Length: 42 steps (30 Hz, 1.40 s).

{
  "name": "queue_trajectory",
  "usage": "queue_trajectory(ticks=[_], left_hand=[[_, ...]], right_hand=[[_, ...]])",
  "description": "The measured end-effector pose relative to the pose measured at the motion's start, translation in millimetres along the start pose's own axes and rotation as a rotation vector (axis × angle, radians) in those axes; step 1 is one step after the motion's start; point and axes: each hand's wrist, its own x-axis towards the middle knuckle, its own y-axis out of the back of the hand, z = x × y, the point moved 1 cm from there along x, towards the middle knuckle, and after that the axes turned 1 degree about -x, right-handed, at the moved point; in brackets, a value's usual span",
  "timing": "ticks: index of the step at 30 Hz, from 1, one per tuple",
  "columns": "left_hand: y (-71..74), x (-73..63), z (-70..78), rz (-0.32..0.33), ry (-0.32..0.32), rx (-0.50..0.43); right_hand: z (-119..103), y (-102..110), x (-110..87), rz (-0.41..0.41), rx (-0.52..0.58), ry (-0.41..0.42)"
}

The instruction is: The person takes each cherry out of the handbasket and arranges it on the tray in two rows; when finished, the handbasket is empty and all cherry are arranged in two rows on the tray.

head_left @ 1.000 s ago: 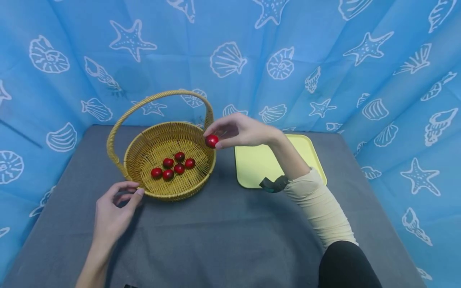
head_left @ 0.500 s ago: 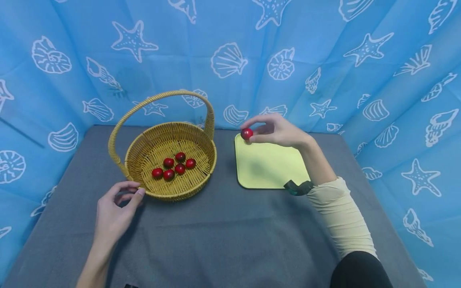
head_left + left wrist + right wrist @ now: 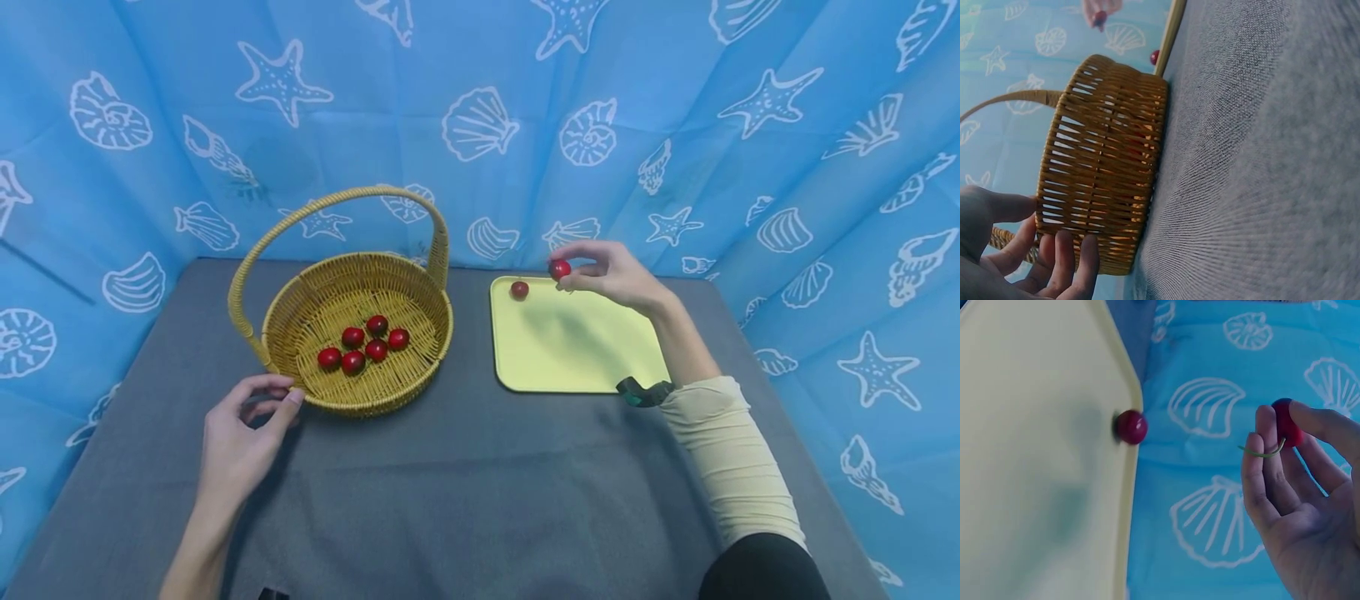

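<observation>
A round wicker basket (image 3: 431,379) with a tall arched handle holds several dark red cherries (image 3: 352,362). My left hand (image 3: 243,433) pinches its near-left rim; in the left wrist view the thumb is on one side of the wall and the fingers (image 3: 1088,262) are on the other. Above the back of the yellow tray (image 3: 585,367), my right hand (image 3: 615,271) pinches a cherry (image 3: 559,269) between thumb and fingertips. The right wrist view shows a green stem on that held cherry (image 3: 1286,424). Another cherry (image 3: 519,289) lies in the tray's back-left corner, by the rim.
A grey cloth (image 3: 465,500) covers the table under basket and tray. Blue curtains (image 3: 420,75) with white shell and starfish prints hang behind and at both sides. The tray stands to the right of the basket, with a gap of cloth between them.
My right hand has carried its cherry rightward from the basket's right rim to above the tray. The cherry in the tray corner has come into view. My left hand stays on the basket rim.
</observation>
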Motion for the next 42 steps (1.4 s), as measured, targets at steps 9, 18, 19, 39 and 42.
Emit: queue_trajectory(ticks=[9,18,19,39,42], left_hand=[[0.0,0.9,0.4,0.008,0.019,0.009],[-0.2,2.1,1.1,0.005,0.017,0.000],[-0.2,1.9,1.2,0.005,0.015,-0.002],[-0.7,0.8,0.0,0.010,-0.025,-0.014],[-0.5,0.8,0.4,0.009,-0.019,-0.011]], right_hand=[[21,10,-2.3,0.045,0.023,-0.023],[33,12,-2.3,0.072,-0.025,-0.101],[34,12,-1.8,0.079,-0.034,-0.111],[53,-11,16.1,0.108,0.022,-0.055],[59,-12,18.4,0.129,0.038,-0.063]])
